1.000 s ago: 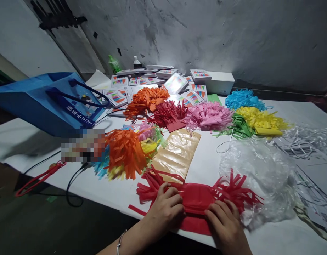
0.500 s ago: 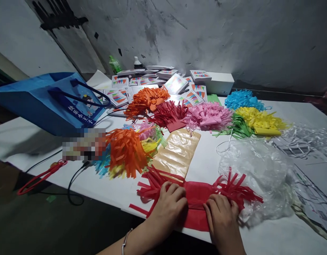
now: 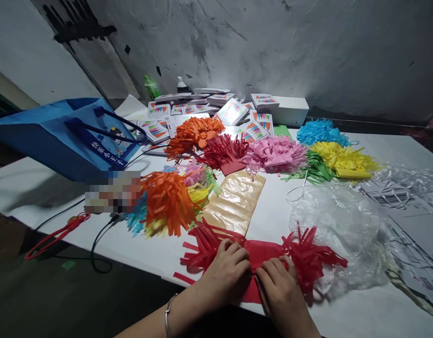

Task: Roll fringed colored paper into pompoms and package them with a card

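Red fringed paper (image 3: 263, 249), flat at the near edge of the bench (image 3: 272, 206), beside the brown sheet (image 3: 233, 202). Pressed on its middle with curled, close-set fingers of left hand (image 3: 228, 272) and right hand (image 3: 283, 293); cannot tell whether pinching underneath. Best creased evenly from both sides, fringes kept out of the fold.

This looks like a small craft workshop: a white-covered counter (image 3: 357, 310) carries bunches of fringed paper in several colours (image 3: 277, 152), a heap of printed flat packets (image 3: 233, 111) and crumpled clear plastic (image 3: 339, 234). Behind it rises a bare grey wall (image 3: 329, 51) (scuffed and stained in dark patches), more workroom than home.
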Demonstrator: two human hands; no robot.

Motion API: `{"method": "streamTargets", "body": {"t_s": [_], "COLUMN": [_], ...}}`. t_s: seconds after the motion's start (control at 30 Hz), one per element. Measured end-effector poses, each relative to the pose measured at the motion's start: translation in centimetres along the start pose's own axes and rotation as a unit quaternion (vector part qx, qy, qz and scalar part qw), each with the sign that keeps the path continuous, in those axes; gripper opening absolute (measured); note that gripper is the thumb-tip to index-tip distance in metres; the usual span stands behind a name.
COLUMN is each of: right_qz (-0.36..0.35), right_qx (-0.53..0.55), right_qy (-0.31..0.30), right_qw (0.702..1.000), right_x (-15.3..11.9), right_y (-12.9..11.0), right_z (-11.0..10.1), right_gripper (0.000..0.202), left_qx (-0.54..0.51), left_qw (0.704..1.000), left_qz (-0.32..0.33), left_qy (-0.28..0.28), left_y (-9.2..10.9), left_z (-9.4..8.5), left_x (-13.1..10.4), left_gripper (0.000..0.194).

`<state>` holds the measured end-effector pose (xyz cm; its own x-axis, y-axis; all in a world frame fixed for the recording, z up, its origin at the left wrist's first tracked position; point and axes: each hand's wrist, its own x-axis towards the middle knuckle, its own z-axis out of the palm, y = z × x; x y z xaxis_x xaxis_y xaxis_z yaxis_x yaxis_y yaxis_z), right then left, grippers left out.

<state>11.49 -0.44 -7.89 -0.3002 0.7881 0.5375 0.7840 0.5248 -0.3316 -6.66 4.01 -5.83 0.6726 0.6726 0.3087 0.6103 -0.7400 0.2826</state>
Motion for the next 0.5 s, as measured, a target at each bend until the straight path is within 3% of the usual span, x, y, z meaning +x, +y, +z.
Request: {"method": "streamTargets", "body": {"t_s": [0.27,0.5], "right_qz": [0.035,-0.011], "right_qx": [0.032,-0.003], "right_qy": [0.0,0.005], "right_qw": [0.999,1.0], "right_x": [0.04,-0.15], "right_y": [0.28,0.46], "right_z": [-0.1,0.29], "right_gripper": [0.02,0.033], "left_qx": [-0.001,-0.03], "left_qw": [1.0,0.999], "left_qz": [0.009,-0.005], "left_qy": [0.004,0.037], "left_y": [-0.18,-0.53], "left_z": [-0.34,0.29], "left_x": [0.09,-0.15], "left_gripper": [0.005,0.01]}}
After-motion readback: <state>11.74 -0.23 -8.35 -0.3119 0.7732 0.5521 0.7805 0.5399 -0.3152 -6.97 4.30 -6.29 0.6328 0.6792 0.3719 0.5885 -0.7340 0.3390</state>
